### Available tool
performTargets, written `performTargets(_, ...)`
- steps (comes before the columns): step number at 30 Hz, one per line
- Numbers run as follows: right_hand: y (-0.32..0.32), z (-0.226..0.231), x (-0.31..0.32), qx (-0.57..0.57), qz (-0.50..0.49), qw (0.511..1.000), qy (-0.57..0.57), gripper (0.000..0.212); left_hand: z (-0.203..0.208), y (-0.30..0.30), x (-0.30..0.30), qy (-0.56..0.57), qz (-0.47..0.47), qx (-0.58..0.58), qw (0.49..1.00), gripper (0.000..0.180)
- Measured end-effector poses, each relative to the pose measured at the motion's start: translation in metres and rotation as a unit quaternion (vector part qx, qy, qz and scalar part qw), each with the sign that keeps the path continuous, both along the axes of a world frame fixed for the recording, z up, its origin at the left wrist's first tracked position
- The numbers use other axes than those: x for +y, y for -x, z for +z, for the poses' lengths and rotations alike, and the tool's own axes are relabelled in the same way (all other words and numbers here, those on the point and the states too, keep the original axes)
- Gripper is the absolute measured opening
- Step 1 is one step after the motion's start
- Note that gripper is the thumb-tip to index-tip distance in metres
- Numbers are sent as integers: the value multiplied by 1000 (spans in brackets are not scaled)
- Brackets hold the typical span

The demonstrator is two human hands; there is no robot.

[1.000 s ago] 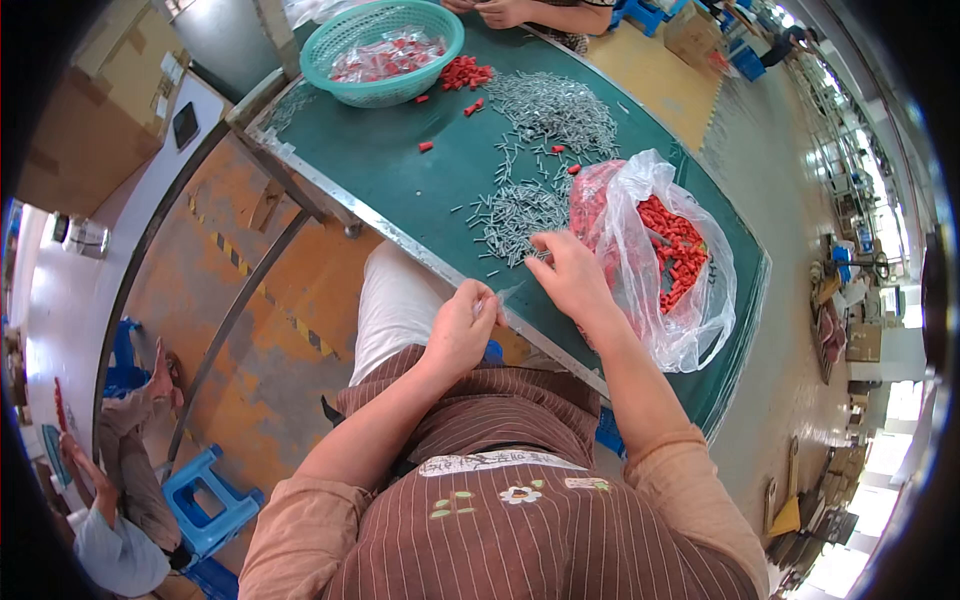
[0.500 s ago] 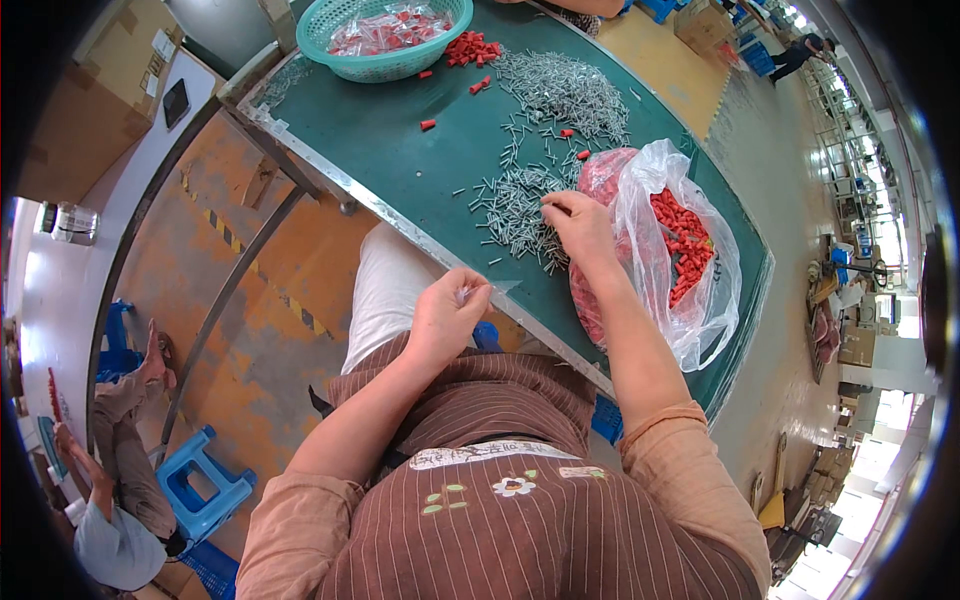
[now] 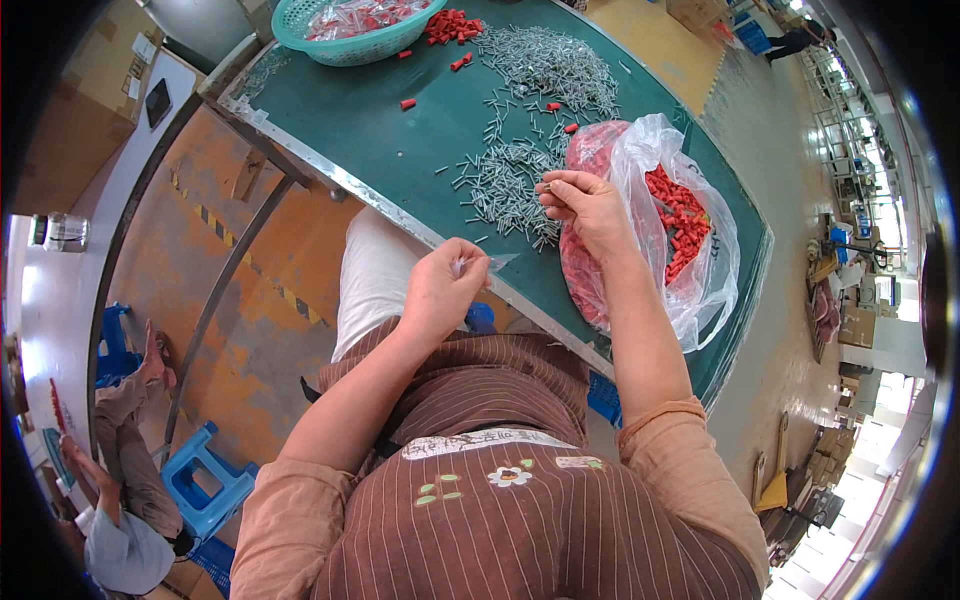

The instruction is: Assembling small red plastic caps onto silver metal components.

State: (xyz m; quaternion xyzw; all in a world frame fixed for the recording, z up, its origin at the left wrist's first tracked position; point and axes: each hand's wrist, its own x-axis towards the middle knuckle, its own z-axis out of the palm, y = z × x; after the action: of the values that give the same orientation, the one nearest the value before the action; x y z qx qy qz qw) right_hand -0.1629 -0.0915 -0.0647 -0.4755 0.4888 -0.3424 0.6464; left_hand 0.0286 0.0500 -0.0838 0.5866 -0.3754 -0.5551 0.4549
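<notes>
My left hand (image 3: 446, 290) is at the table's near edge, its fingers closed on a small clear plastic bag (image 3: 503, 261) whose corner sticks out to the right. My right hand (image 3: 588, 208) hovers beside the nearer pile of grey metal screws (image 3: 505, 190), thumb and fingers pinched together. Whatever lies between those fingertips is too small to make out. Just right of this hand sits a large clear plastic bag (image 3: 655, 150), open at the top and full of red plastic plugs (image 3: 683, 228). A bigger heap of screws (image 3: 555, 68) lies farther back.
A green basket (image 3: 375, 48) with small filled packets stands at the far left of the green table (image 3: 350, 125). Loose red plugs (image 3: 452, 27) lie beside it. A blue stool (image 3: 205, 480) is on the floor at left, near another person's legs (image 3: 125, 430).
My right hand has lifted slightly away from the near screw pile, its fingers still pinched. My left hand keeps the small bag near the table edge. The whole view has shifted a little.
</notes>
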Motion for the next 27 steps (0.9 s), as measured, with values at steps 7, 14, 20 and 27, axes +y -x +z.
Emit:
performTargets(7, 1, 34, 23, -10, 18, 1000, 0, 13, 21, 3, -17, 0, -20, -34, 999, 15)
performTargets(14, -13, 63, 57, 92, 114, 982, 120, 11, 39, 17, -32, -31, -35, -92, 995, 21)
performTargets(20, -8, 55, 63, 95, 106, 981, 128, 11, 38, 26, -36, -33, -58, -138, 988, 24)
performTargets(27, -7, 72, 70, 278, 178, 886, 327, 14, 39, 28, -39, -19, -51, -141, 988, 21)
